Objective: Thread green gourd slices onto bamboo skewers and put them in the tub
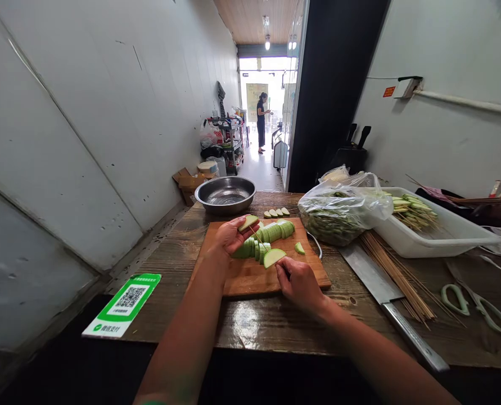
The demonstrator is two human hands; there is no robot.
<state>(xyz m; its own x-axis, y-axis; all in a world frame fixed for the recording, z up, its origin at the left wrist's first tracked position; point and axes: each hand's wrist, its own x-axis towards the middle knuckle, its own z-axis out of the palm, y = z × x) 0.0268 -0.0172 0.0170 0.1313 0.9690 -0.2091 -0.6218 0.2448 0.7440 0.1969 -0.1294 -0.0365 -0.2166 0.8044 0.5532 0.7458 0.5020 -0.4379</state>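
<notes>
My left hand is closed on a pale green-edged zucchini slice above the cutting board's left half. A thin bamboo skewer slants down from that slice toward my other hand. Between the fingertips of my right hand is a half-round zucchini slice, near the board's front edge. Both hands are over the wooden cutting board. Behind them lie rows of cut zucchini, partly hidden by my left hand. One loose zucchini piece rests on the board's right side.
A steel basin stands behind the board. Rightward are a cleaver, bamboo skewers, scissors, a filled plastic bag and a white tray with skewered slices. A QR-code card lies left. A person stands far off.
</notes>
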